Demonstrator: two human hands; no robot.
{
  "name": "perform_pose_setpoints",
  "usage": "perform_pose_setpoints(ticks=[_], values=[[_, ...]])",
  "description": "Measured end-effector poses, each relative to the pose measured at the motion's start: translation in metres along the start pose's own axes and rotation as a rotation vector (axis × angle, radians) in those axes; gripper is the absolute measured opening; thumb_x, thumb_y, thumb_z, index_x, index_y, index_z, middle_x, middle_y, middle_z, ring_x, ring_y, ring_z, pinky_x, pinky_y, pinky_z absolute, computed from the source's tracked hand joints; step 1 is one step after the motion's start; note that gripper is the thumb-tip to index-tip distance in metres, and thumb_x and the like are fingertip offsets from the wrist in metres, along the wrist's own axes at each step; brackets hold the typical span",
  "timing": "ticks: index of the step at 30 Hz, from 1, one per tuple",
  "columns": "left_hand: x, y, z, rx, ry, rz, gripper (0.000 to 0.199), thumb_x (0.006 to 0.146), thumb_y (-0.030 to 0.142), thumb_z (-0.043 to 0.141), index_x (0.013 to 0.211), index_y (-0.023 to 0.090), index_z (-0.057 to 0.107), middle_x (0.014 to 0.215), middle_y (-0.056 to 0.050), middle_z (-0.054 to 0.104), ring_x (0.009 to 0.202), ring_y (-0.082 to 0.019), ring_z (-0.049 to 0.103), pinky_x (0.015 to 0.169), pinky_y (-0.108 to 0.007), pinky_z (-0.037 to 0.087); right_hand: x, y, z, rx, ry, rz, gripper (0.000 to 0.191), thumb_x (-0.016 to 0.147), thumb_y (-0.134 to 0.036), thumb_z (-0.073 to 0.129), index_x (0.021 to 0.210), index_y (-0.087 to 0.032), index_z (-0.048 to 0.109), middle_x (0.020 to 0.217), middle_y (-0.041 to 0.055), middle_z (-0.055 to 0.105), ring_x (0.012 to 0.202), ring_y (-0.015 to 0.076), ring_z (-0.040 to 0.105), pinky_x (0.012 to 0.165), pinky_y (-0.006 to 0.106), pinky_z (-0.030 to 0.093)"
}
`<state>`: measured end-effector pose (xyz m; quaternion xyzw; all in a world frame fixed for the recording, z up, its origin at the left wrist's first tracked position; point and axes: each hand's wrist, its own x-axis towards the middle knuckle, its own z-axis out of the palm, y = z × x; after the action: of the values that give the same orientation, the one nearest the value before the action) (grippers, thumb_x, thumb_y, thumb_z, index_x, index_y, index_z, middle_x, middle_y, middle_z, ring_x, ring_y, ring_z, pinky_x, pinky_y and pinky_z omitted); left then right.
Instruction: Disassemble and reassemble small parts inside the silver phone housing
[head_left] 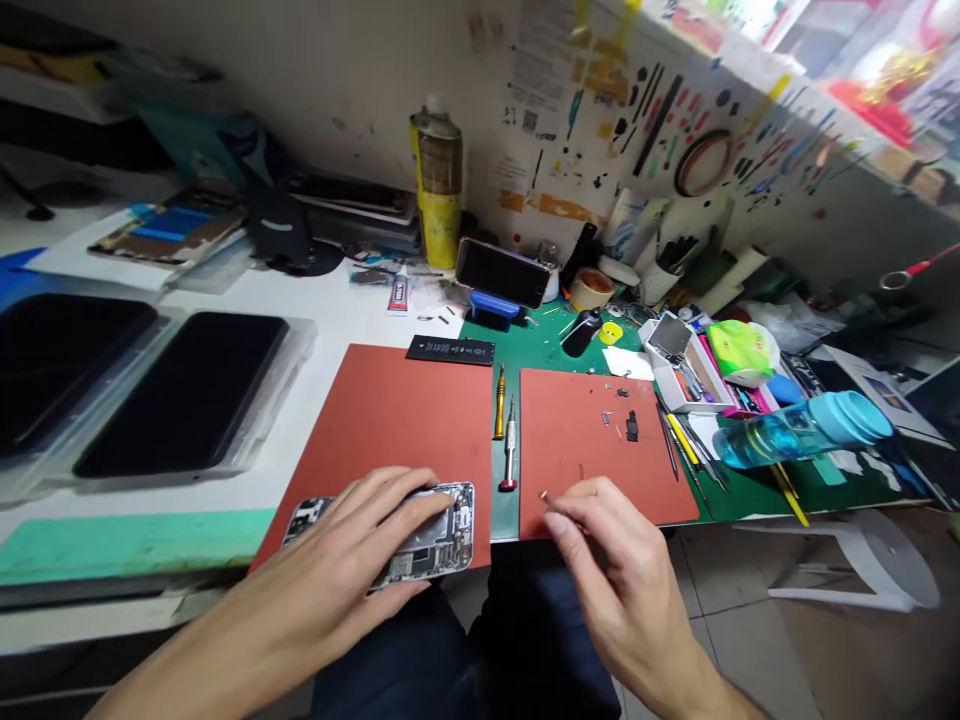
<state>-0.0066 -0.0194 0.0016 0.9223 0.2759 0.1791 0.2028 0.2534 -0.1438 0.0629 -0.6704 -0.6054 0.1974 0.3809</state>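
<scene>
My left hand (360, 540) lies over an opened phone body (421, 562), its fingers across the top and the thumb at the near edge. Bare circuitry and metal show at the phone's right end; my hand covers much of the middle. My right hand (619, 560) is closed in a pinch above the near edge of the right red mat (555, 430). A tiny metallic piece (545, 496) shows at its fingertips, too small to name. Between the mats lie a gold screwdriver (500, 405) and a silver screwdriver (511, 440) with a red end.
A phone battery (450, 350) rests at the left red mat's (397, 420) far edge. Small black parts (632, 426) lie on the right mat. Rightward are tweezers (686, 450), a tool box (686, 370) and a blue bottle (802, 430). A large dark-screened device (187, 390) lies left.
</scene>
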Motion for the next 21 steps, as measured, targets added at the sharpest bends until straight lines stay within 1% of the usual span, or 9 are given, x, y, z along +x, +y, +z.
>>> perform_pose_setpoints(ticks=[2, 4, 6, 8, 11, 14, 16, 19, 21], values=[[0.005, -0.002, -0.005, -0.005, 0.004, 0.009, 0.042, 0.104, 0.036, 0.057, 0.146, 0.033, 0.061, 0.146, -0.007, 0.067, 0.133, -0.028, 0.066, 0.102, -0.039, 0.062, 0.005, 0.003, -0.007, -0.301, 0.079, -0.317, 0.021, 0.108, -0.013, 0.055, 0.112, -0.021, 0.073, 0.103, 0.0076, 0.073, 0.092, 0.0216, 0.062, 0.082, 0.036, 0.05], [0.008, -0.006, -0.012, 0.012, -0.013, 0.063, 0.046, 0.1, 0.04, 0.064, 0.145, 0.034, 0.062, 0.143, -0.006, 0.069, 0.127, -0.026, 0.071, 0.097, -0.033, 0.064, 0.01, 0.013, -0.008, -0.565, 0.072, -0.564, 0.026, 0.107, -0.008, 0.053, 0.12, -0.016, 0.073, 0.104, 0.01, 0.077, 0.087, 0.0221, 0.061, 0.077, 0.038, 0.05], [0.01, -0.012, -0.018, 0.036, 0.005, 0.122, 0.05, 0.097, 0.043, 0.069, 0.146, 0.032, 0.061, 0.14, -0.006, 0.071, 0.12, -0.025, 0.075, 0.092, -0.027, 0.065, 0.016, 0.029, -0.008, -0.713, 0.01, -0.727, 0.029, 0.107, -0.007, 0.049, 0.123, -0.01, 0.073, 0.107, 0.0131, 0.079, 0.082, 0.0214, 0.062, 0.072, 0.037, 0.051], [0.008, -0.018, -0.019, 0.049, 0.081, 0.136, 0.052, 0.096, 0.047, 0.071, 0.144, 0.03, 0.062, 0.138, -0.008, 0.072, 0.116, -0.025, 0.076, 0.091, -0.026, 0.066, 0.024, 0.046, -0.008, -0.794, -0.025, -0.804, 0.03, 0.107, -0.006, 0.048, 0.122, -0.007, 0.074, 0.117, 0.0165, 0.079, 0.093, 0.0231, 0.068, 0.08, 0.036, 0.057], [0.0, -0.019, -0.013, 0.064, 0.196, 0.072, 0.052, 0.097, 0.05, 0.07, 0.144, 0.029, 0.061, 0.138, -0.008, 0.07, 0.119, -0.028, 0.074, 0.093, -0.03, 0.066, 0.033, 0.069, -0.01, -0.871, -0.114, -0.763, 0.029, 0.107, -0.005, 0.049, 0.122, -0.007, 0.075, 0.132, 0.0178, 0.077, 0.108, 0.0248, 0.071, 0.096, 0.038, 0.061], [-0.008, -0.006, -0.003, 0.054, 0.267, -0.072, 0.052, 0.101, 0.05, 0.064, 0.15, 0.033, 0.055, 0.141, -0.005, 0.067, 0.125, -0.031, 0.069, 0.105, -0.043, 0.063, 0.036, 0.079, -0.015, -0.889, -0.164, -0.666, 0.03, 0.105, -0.002, 0.05, 0.122, -0.008, 0.074, 0.13, 0.0166, 0.077, 0.108, 0.0258, 0.071, 0.097, 0.039, 0.063], [-0.013, 0.01, 0.003, 0.038, 0.318, -0.106, 0.055, 0.101, 0.05, 0.065, 0.152, 0.033, 0.053, 0.142, -0.006, 0.065, 0.125, -0.033, 0.067, 0.109, -0.049, 0.061, 0.029, 0.077, -0.016, -0.804, -0.151, -0.615, 0.034, 0.102, 0.0, 0.049, 0.127, -0.008, 0.072, 0.128, 0.0177, 0.078, 0.112, 0.0291, 0.071, 0.097, 0.044, 0.063], [-0.014, 0.039, 0.011, 0.02, 0.375, -0.106, 0.06, 0.099, 0.046, 0.071, 0.153, 0.028, 0.052, 0.141, -0.012, 0.063, 0.125, -0.033, 0.066, 0.104, -0.047, 0.063, 0.008, 0.063, -0.005, -0.323, -0.118, -0.44, 0.038, 0.103, -0.006, 0.05, 0.137, -0.01, 0.067, 0.125, 0.0186, 0.078, 0.108, 0.0294, 0.073, 0.095, 0.047, 0.062], [-0.013, 0.058, 0.017, 0.025, 0.418, -0.138, 0.06, 0.1, 0.04, 0.071, 0.155, 0.028, 0.05, 0.142, -0.013, 0.062, 0.128, -0.032, 0.065, 0.105, -0.047, 0.062, -0.01, 0.047, 0.013, 0.19, -0.128, -0.168, 0.034, 0.106, -0.03, 0.063, 0.136, -0.016, 0.068, 0.114, 0.0128, 0.081, 0.091, 0.0231, 0.076, 0.085, 0.037, 0.063]])
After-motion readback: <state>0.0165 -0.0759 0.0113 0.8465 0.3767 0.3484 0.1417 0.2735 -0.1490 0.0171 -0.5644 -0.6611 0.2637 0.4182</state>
